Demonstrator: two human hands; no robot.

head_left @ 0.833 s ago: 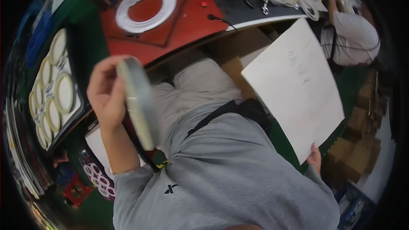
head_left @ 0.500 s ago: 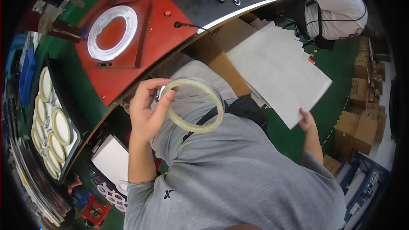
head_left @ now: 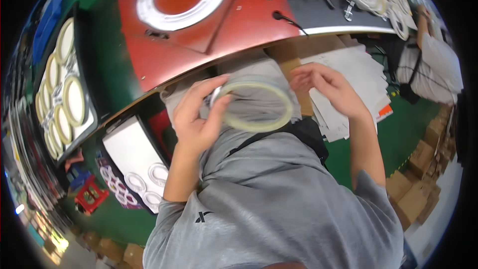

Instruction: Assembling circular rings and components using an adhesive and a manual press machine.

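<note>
The pale ring (head_left: 261, 127) is held up between the two hands, its wide axis running crosswise from the left hand (head_left: 196, 119) toward the right hand (head_left: 334, 92). The left fingers pinch the ring's left rim, so the ring reaches rightward from them. The right fingers, spread and partly curled, are just beside the ring's right end; blur hides any contact. Beyond the ring's far side is the red desk (head_left: 172, 62); white sheets (head_left: 372, 80) lie to the ring's right.

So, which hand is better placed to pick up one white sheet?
Probably the right hand: it looks empty and is near the white sheets, while the left hand holds the pale ring.
</note>
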